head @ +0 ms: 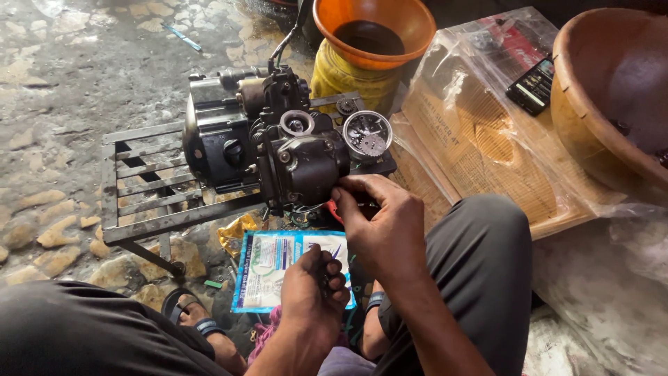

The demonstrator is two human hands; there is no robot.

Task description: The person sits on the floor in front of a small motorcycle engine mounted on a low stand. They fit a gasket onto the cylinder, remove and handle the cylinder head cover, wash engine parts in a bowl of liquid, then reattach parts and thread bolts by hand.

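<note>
Fingers (348,198) of the right hand (379,226) pinch something small against the engine's (278,143) underside; left hand (316,289), below it, curls closed around small parts; next needs steady seating.

1. An orange plastic funnel (374,31) sits on top of a yellow jerrycan (351,76), just behind the stand.
2. To my right lies a flattened cardboard sheet (487,157) inside a clear plastic bag (445,63).
3. A small black box (533,85) rests on that plastic, near a large brown basin (612,90) at the far right.
4. A crumpled yellow wrapper (236,233) lies on the ground under the stand's edge.
5. A thin blue stick (182,37) lies well apart on the wet stone floor (76,76).
6. I see my sandal (186,310) and grey trousers (480,257).
</note>
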